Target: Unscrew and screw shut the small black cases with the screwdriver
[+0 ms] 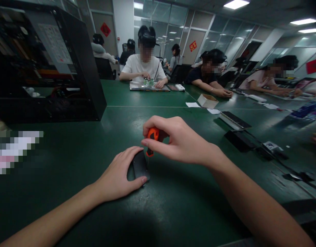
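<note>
since the dark case (140, 165) is clasped on the green table (158, 206) by a half-curled left hand (118, 175), that thumb could easily get poked if the orange screwdriver (153, 133), gripped in the right hand's curled fingers (158, 145), slips.

Electronics workshop, office-like room: green worktable (78, 147), open computer case (56, 48), circuit board (149, 82), glass partitions (161, 19).
</note>
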Demonstrator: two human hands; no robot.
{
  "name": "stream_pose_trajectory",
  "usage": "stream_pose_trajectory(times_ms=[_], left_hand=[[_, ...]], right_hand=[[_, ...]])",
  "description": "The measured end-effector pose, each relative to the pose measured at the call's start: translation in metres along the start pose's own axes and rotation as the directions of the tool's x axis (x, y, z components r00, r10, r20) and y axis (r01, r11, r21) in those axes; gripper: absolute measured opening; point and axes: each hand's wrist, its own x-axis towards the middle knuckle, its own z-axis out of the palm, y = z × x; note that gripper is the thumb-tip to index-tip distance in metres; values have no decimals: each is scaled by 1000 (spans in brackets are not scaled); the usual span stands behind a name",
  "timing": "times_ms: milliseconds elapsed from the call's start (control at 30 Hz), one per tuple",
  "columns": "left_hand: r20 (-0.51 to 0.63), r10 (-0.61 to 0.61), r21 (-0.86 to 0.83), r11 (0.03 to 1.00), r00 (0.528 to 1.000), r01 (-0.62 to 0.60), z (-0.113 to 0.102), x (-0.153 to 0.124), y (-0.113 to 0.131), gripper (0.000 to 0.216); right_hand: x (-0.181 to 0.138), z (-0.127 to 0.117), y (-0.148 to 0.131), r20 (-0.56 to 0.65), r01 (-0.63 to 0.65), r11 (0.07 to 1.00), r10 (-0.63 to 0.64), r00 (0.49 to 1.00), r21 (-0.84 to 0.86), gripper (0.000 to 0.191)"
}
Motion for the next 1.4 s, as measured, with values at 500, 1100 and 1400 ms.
stream_pose_trajectory(times_ms=[500, 1100, 1400], left_hand=[[1, -2, 14, 1000, 1000, 2, -1, 1, 2, 76], [3, 29, 19, 999, 1000, -29, -1, 0, -1, 77], [11, 45, 14, 999, 999, -45, 0, 0, -2, 78]], right_hand=[[-5, -8, -17, 120, -2, 1000, 2, 993, 4, 12], [-10, -19, -23, 268, -17, 1000, 18, 963, -7, 35], [-11, -22, -22, 281, -6, 1000, 10, 960, -15, 37]])
